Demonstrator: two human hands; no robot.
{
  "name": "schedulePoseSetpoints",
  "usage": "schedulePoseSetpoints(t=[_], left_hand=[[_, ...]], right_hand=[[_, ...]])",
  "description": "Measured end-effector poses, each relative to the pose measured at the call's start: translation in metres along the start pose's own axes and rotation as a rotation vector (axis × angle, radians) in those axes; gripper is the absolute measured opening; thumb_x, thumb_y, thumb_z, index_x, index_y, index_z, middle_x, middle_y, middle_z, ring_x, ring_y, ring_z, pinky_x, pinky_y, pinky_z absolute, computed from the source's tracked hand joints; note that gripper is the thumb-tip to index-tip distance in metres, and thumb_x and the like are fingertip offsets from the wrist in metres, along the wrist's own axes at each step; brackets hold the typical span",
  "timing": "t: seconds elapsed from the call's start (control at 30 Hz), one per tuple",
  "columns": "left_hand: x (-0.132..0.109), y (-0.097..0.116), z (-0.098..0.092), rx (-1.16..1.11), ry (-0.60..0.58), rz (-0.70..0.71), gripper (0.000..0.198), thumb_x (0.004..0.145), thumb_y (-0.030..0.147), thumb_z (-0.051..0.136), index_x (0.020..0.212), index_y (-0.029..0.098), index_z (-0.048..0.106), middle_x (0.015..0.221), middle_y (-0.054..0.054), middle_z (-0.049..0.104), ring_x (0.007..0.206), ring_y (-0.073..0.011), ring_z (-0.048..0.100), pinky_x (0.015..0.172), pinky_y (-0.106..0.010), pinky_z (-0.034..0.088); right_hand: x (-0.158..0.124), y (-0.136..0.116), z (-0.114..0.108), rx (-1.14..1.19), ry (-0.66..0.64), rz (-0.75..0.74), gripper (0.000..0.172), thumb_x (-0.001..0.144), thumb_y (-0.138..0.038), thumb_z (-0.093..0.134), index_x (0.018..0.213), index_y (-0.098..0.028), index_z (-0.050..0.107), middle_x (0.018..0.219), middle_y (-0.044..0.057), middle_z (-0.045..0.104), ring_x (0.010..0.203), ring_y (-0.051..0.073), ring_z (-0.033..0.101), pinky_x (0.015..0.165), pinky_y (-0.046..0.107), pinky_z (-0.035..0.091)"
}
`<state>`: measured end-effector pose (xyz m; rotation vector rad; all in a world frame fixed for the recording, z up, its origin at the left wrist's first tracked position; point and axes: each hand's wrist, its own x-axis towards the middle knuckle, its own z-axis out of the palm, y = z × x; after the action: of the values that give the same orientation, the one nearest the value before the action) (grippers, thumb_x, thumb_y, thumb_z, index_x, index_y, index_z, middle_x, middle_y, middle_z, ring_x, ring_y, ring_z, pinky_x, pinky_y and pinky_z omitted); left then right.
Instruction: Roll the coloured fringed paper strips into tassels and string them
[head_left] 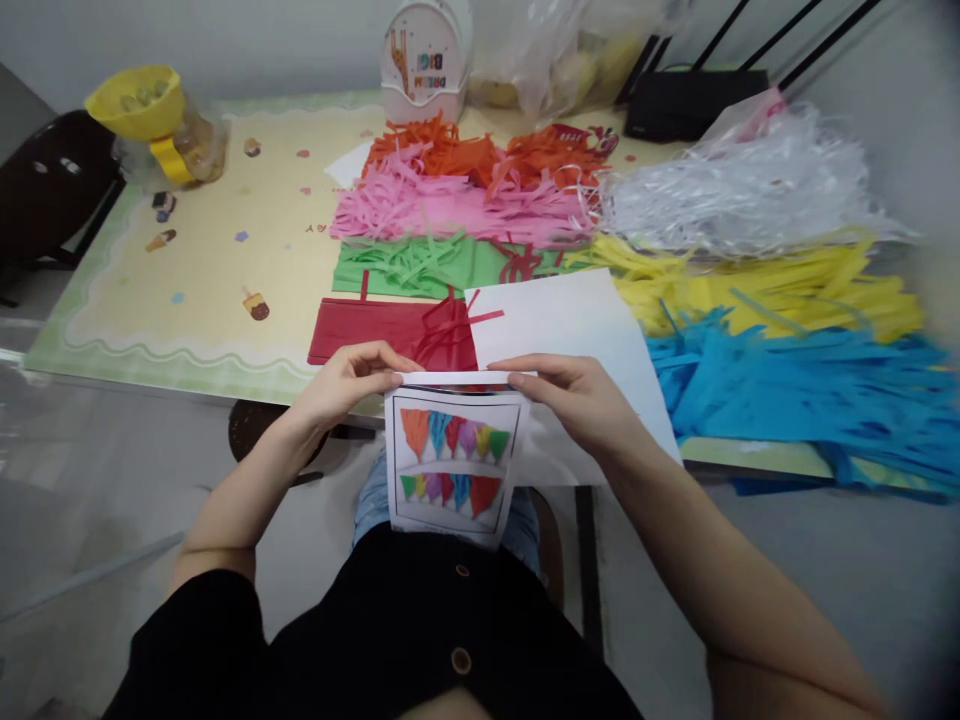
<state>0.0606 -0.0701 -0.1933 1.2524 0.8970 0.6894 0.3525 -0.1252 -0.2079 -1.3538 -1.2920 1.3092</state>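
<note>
My left hand (358, 378) and my right hand (576, 392) pinch the two ends of a narrow white folded edge on a printed paper sheet (456, 455). The sheet hangs over my lap at the table's front edge, showing two rows of colourful tassel bunting. Behind my right hand lies a blank white sheet (559, 315), partly overhanging the table. Just beyond my left hand is dark red fringed paper (375, 332), its loose strips reaching onto the white sheet.
Fringed paper in green (465, 262), pink (480, 210), orange (442, 150), yellow (765, 290) and blue (795, 385) spreads over the patterned table (202, 290). White shredded strips (735, 195) lie near a black router (694, 105). A yellow-topped container (139, 105) stands far left.
</note>
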Motion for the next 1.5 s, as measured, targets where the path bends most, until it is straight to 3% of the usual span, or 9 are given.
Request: schedulePoseSetpoints(t=[0.37,0.5,0.6,0.7,0.77,0.87,1.03,1.17,1.5], left_hand=[[0.001,0.011,-0.004,0.278,-0.097,0.107,0.012,0.087,0.028,0.076,0.082,0.017,0.074,0.109,-0.013,0.082,0.1,-0.0238,0.079,0.084,-0.033,0.061],[0.006,0.025,0.014,0.624,-0.098,0.222,0.013,0.089,0.028,0.071,0.09,0.019,0.079,0.101,-0.009,0.082,0.093,-0.0219,0.078,0.082,-0.032,0.059],[0.01,0.031,0.034,0.813,-0.107,0.289,0.021,0.095,0.033,0.068,0.106,0.023,0.084,0.105,-0.007,0.084,0.093,-0.023,0.078,0.08,-0.032,0.057],[0.015,0.031,0.049,0.825,-0.11,0.335,0.026,0.098,0.031,0.065,0.115,0.025,0.083,0.109,-0.006,0.084,0.096,-0.0239,0.079,0.081,-0.032,0.057],[0.02,0.032,0.056,0.817,-0.137,0.35,0.027,0.098,0.028,0.064,0.116,0.026,0.083,0.109,-0.005,0.084,0.095,-0.0237,0.08,0.079,-0.03,0.057],[0.029,0.036,0.066,0.851,-0.165,0.36,0.024,0.096,0.025,0.066,0.111,0.028,0.085,0.109,-0.003,0.084,0.093,-0.0229,0.08,0.075,-0.028,0.055],[0.045,0.047,0.086,0.94,-0.213,0.33,0.019,0.095,0.023,0.067,0.1,0.023,0.086,0.094,-0.003,0.085,0.079,-0.0179,0.077,0.068,-0.025,0.05],[0.053,0.047,0.093,0.898,-0.23,0.319,0.016,0.092,0.021,0.069,0.088,0.018,0.085,0.078,-0.003,0.081,0.065,-0.0138,0.071,0.06,-0.024,0.044],[0.058,0.032,0.085,0.873,-0.234,0.542,0.014,0.092,0.022,0.072,0.083,0.016,0.082,0.084,-0.005,0.079,0.078,-0.0158,0.073,0.07,-0.025,0.052]], right_hand=[[0.006,0.001,-0.006,0.351,-0.158,0.358,0.042,0.06,-0.05,0.096,0.093,-0.024,0.088,0.092,0.009,0.084,0.081,0.02,0.078,0.074,0.033,0.064],[0.007,-0.003,-0.004,0.156,-0.155,0.182,0.041,0.072,-0.056,0.088,0.097,-0.023,0.087,0.102,0.009,0.084,0.092,0.024,0.079,0.084,0.037,0.064],[0.002,-0.005,-0.003,0.001,-0.235,-0.037,0.049,0.088,-0.056,0.075,0.126,-0.025,0.079,0.127,0.01,0.079,0.123,0.029,0.073,0.104,0.043,0.059],[-0.005,-0.001,-0.002,-0.046,-0.264,-0.134,0.081,0.096,-0.053,0.069,0.166,-0.027,0.038,0.149,0.014,0.066,0.144,0.028,0.059,0.118,0.048,0.05],[-0.008,0.004,-0.002,-0.07,-0.27,-0.146,0.095,0.099,-0.051,0.064,0.173,-0.027,0.009,0.159,0.017,0.055,0.151,0.027,0.052,0.124,0.05,0.043],[-0.007,0.008,-0.002,-0.099,-0.289,-0.174,0.103,0.101,-0.052,0.061,0.172,-0.028,-0.009,0.176,0.016,0.025,0.159,0.027,0.038,0.129,0.051,0.036],[0.001,0.008,-0.003,-0.174,-0.293,-0.251,0.11,0.096,-0.058,0.067,0.173,-0.029,-0.006,0.18,0.001,-0.012,0.167,0.028,-0.007,0.137,0.048,0.009],[0.004,0.008,-0.004,-0.134,-0.348,-0.24,0.111,0.096,-0.057,0.066,0.171,-0.032,-0.011,0.179,-0.002,-0.016,0.166,0.027,-0.009,0.137,0.047,0.01],[0.01,0.008,-0.002,-0.102,-0.367,-0.21,0.117,0.092,-0.059,0.071,0.172,-0.028,-0.008,0.18,0.004,-0.009,0.166,0.029,-0.006,0.136,0.049,0.014]])
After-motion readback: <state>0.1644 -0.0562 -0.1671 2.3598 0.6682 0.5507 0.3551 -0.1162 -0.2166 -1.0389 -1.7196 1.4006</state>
